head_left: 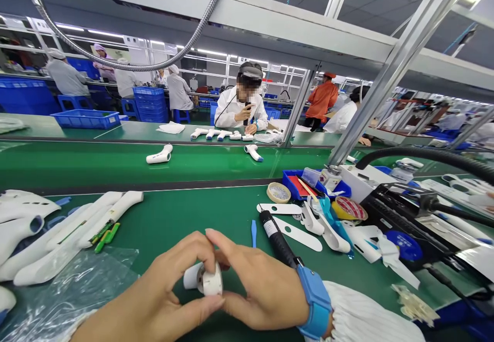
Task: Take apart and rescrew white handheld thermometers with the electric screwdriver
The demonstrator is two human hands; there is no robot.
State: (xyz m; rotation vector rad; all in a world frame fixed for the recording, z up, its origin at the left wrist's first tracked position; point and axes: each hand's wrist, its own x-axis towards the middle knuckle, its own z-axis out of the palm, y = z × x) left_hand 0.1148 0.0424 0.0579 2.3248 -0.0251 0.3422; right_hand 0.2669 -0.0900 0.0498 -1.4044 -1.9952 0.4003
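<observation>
Between left hand [165, 285] and right hand [262, 285], white plastic housing [211, 280] (soldering iron [276, 236] near)

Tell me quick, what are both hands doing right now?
Left hand: closed, fingers pinching a white plastic cylindrical part.
Right hand: closed, fingers pinching the same part.

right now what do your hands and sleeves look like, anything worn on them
The left hand and right hand are bare, without gloves. The right wrist wears a wide blue strap beside a gathered white sleeve; a white cuff shows on the left arm.
</observation>
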